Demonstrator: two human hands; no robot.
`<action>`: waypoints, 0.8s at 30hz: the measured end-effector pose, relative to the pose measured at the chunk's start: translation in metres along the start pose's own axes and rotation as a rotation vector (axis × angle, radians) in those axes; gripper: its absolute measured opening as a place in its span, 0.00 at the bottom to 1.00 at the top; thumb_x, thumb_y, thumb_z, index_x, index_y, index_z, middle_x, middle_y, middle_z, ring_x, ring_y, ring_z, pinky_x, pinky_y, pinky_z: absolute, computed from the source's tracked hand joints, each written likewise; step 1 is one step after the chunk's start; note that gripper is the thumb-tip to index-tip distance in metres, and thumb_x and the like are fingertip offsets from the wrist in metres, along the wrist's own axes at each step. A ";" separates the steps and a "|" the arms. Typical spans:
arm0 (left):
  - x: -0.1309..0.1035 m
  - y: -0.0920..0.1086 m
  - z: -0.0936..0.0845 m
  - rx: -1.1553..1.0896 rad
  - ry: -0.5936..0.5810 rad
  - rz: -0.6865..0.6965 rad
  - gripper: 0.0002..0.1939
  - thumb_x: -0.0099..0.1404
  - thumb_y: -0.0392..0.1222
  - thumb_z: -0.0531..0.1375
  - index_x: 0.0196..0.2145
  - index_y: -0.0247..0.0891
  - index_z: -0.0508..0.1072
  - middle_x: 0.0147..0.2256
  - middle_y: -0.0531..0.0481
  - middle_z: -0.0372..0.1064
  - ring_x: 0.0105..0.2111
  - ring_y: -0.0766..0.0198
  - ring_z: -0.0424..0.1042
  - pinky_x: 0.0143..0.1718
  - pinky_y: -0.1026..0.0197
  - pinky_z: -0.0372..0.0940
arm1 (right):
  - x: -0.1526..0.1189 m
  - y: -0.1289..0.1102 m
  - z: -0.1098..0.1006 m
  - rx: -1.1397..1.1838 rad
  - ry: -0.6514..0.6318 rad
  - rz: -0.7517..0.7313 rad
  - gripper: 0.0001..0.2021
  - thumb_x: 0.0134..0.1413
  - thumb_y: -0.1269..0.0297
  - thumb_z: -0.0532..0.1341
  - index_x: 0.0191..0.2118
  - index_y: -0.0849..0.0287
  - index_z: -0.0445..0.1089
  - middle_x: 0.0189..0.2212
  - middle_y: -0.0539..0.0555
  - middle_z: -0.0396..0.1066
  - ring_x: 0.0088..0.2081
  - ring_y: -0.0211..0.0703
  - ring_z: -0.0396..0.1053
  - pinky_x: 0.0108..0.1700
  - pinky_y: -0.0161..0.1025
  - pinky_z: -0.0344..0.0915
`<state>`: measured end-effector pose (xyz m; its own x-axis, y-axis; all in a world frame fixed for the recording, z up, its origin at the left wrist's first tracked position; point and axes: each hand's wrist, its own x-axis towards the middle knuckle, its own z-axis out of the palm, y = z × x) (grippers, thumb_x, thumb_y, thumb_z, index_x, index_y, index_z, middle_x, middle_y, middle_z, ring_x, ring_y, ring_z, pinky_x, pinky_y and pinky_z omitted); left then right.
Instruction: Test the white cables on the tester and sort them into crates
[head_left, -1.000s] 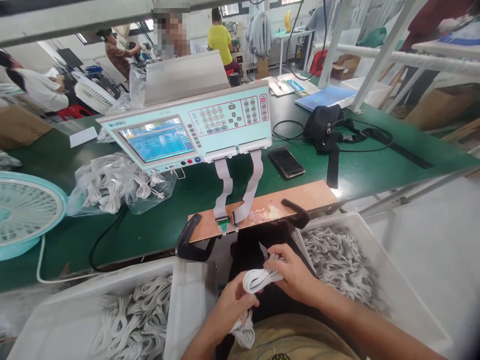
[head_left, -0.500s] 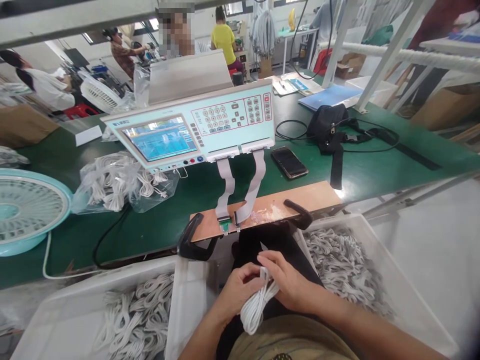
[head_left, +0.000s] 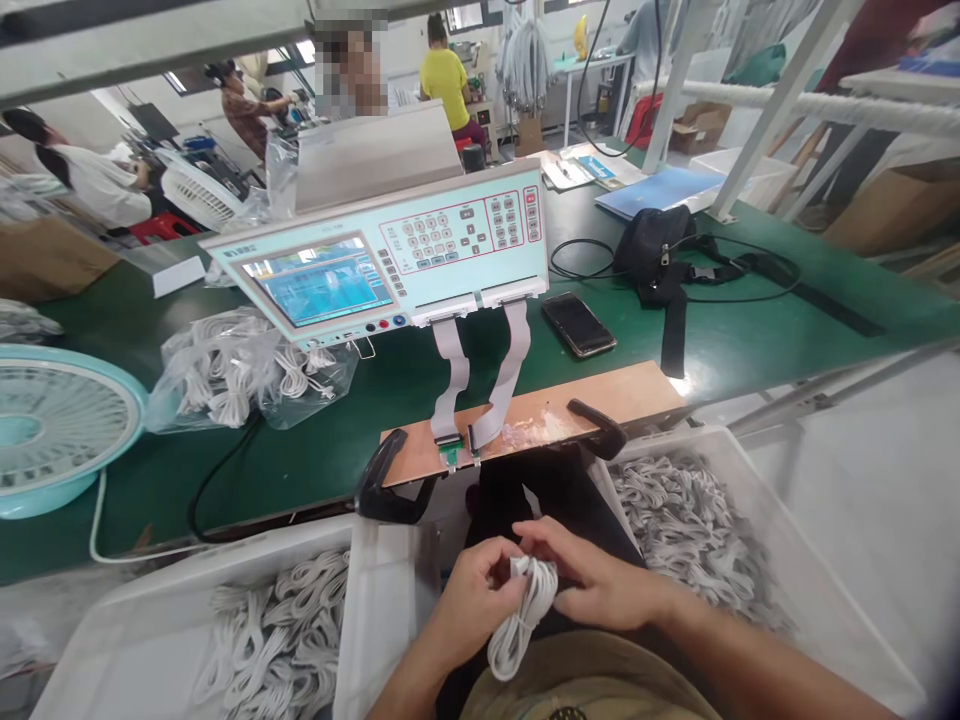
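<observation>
A coiled white cable (head_left: pixel 517 625) hangs over my lap, gripped from both sides. My left hand (head_left: pixel 472 600) pinches its upper end, and my right hand (head_left: pixel 592 580) holds the same end from the right. Just ahead lies a wooden test board (head_left: pixel 577 405) with black handles and small connectors at its front edge. Two grey ribbon cables (head_left: pixel 480 375) run from it up to a pale green tester (head_left: pixel 390 255) with a lit screen and keypad.
White bins hold several coiled white cables at lower left (head_left: pixel 262 630) and right (head_left: pixel 690 520). On the green bench sit a bag of cables (head_left: pixel 240 370), a fan (head_left: pixel 52 425), a phone (head_left: pixel 577 325) and a black pouch (head_left: pixel 652 250). Other people work at the back.
The cable bundle has turned from lying across my hands to hanging down. Both hands have drawn together at its top end and sit a little lower.
</observation>
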<state>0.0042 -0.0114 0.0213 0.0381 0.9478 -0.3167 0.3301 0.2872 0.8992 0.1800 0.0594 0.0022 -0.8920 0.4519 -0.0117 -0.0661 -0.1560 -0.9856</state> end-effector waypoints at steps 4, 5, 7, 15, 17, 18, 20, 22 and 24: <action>-0.011 0.013 -0.008 0.078 -0.063 0.193 0.04 0.60 0.36 0.56 0.31 0.38 0.72 0.30 0.52 0.60 0.29 0.66 0.61 0.31 0.65 0.58 | 0.013 0.016 0.001 0.489 0.151 0.246 0.11 0.52 0.58 0.60 0.36 0.62 0.67 0.28 0.49 0.63 0.28 0.35 0.60 0.32 0.33 0.58; -0.012 0.013 -0.010 0.106 -0.069 0.226 0.06 0.62 0.38 0.55 0.33 0.38 0.72 0.32 0.51 0.58 0.31 0.66 0.61 0.33 0.64 0.58 | 0.016 0.017 0.002 0.463 0.162 0.262 0.12 0.51 0.56 0.61 0.32 0.63 0.68 0.25 0.48 0.62 0.26 0.34 0.58 0.30 0.32 0.56; -0.014 0.009 -0.012 0.172 -0.043 0.264 0.09 0.65 0.40 0.52 0.36 0.40 0.72 0.33 0.50 0.56 0.33 0.64 0.62 0.35 0.63 0.59 | 0.021 0.015 0.002 0.361 0.099 0.251 0.13 0.48 0.56 0.64 0.31 0.63 0.69 0.23 0.47 0.62 0.25 0.33 0.57 0.30 0.31 0.54; 0.008 -0.028 -0.017 0.022 0.360 0.304 0.08 0.62 0.40 0.55 0.34 0.41 0.74 0.30 0.50 0.61 0.31 0.63 0.65 0.32 0.63 0.60 | 0.050 0.005 0.003 0.115 0.259 0.142 0.17 0.48 0.51 0.63 0.27 0.62 0.69 0.19 0.45 0.59 0.21 0.33 0.54 0.24 0.31 0.51; 0.017 -0.036 -0.017 -0.156 0.462 0.155 0.08 0.61 0.45 0.57 0.32 0.39 0.72 0.27 0.52 0.64 0.25 0.65 0.65 0.26 0.64 0.60 | 0.066 0.009 0.004 0.077 0.416 0.105 0.16 0.46 0.52 0.64 0.24 0.62 0.68 0.18 0.45 0.59 0.20 0.32 0.54 0.23 0.31 0.51; 0.022 -0.039 -0.018 -0.253 0.471 0.076 0.10 0.61 0.48 0.57 0.33 0.38 0.71 0.25 0.53 0.64 0.21 0.67 0.63 0.23 0.65 0.59 | 0.074 0.010 0.005 0.058 0.468 0.094 0.15 0.46 0.53 0.64 0.23 0.62 0.67 0.18 0.45 0.59 0.20 0.33 0.54 0.23 0.31 0.51; 0.028 -0.044 -0.019 -0.396 0.442 -0.023 0.15 0.61 0.54 0.55 0.33 0.38 0.68 0.19 0.57 0.61 0.15 0.70 0.58 0.17 0.67 0.55 | 0.088 0.011 0.006 0.029 0.518 0.080 0.15 0.45 0.55 0.63 0.21 0.62 0.67 0.17 0.46 0.60 0.20 0.33 0.55 0.23 0.31 0.52; 0.031 -0.046 -0.023 -0.438 0.416 -0.029 0.17 0.61 0.56 0.54 0.33 0.37 0.66 0.17 0.59 0.59 0.12 0.71 0.56 0.15 0.68 0.53 | 0.098 0.010 0.008 0.016 0.530 0.071 0.14 0.45 0.56 0.63 0.21 0.62 0.68 0.17 0.46 0.62 0.20 0.34 0.56 0.24 0.32 0.53; 0.032 -0.045 -0.027 -0.442 0.401 -0.019 0.17 0.61 0.57 0.54 0.33 0.38 0.65 0.16 0.61 0.58 0.12 0.72 0.55 0.14 0.69 0.53 | 0.104 0.007 0.009 0.008 0.535 0.062 0.13 0.46 0.56 0.63 0.22 0.62 0.69 0.18 0.47 0.63 0.21 0.34 0.57 0.24 0.32 0.54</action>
<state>-0.0351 0.0094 -0.0214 -0.3515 0.8956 -0.2729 -0.1002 0.2538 0.9621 0.0824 0.0975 -0.0048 -0.5424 0.8254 -0.1564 -0.0256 -0.2024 -0.9790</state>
